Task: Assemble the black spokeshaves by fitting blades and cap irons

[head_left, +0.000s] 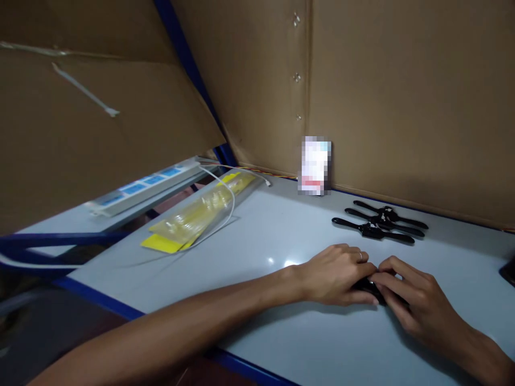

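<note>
My left hand [341, 276] is wrapped over a black spokeshave [370, 289] on the table, a ring on one finger. Most of that tool is hidden under the fingers. From the right, my right hand [412, 295] meets it with thumb and fingers closed together at the tool's middle; whether a small part is pinched there I cannot make out. Just beyond the hands lie three more black spokeshaves [374, 231], side by side with their handles pointing left and right.
A clear plastic bag with yellow card [193, 214] lies at the table's left, a white cable [233, 201] across it. Further left is a power strip [148, 185]. A blurred-out upright card or screen [315, 166] leans on the cardboard wall [402, 107]. A dark object [509, 272] sits at the right edge.
</note>
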Available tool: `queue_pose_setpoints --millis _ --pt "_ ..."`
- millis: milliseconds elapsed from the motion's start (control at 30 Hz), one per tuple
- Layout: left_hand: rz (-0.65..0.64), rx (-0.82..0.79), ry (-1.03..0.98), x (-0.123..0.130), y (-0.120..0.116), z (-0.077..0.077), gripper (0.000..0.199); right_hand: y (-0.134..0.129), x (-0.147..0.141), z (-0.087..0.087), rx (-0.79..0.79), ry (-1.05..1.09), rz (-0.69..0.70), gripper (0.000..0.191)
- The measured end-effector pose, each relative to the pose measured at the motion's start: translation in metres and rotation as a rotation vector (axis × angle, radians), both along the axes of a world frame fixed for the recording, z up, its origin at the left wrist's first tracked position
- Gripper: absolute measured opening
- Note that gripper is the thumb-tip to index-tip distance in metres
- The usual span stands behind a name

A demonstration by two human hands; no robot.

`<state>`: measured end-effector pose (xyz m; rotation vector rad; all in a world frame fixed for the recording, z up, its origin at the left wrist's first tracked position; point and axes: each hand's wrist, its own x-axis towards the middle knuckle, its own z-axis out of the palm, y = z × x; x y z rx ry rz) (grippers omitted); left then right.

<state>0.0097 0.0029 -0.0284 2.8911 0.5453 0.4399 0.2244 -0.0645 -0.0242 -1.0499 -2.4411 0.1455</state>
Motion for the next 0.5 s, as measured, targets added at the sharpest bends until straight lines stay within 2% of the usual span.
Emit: queue_pose_setpoints --millis 133,233,333,500 --pt "-0.02 -0.026 -0.015 0.0 0.0 -0.003 0.048 0.0 0.005 0.004 -0.006 -0.04 0.09 0.025" --pt "-0.052 -0.036 -0.036 -0.001 0.001 -0.004 0.046 -0.001 0.008 0.008 -0.011 -0.081 0.137 0.035" --pt "-0.059 -0.042 -0.031 -0.003 0.001 -0.003 0.045 -0.003 0.006 0.01 0.01 -0.116 0.117 0.041" --pt "-0.053 -0.092 -0.008 -0.004 0.0 0.003 0.043 -0.003 -0.003 0.012 0.063 -0.114 0.082 0.035"
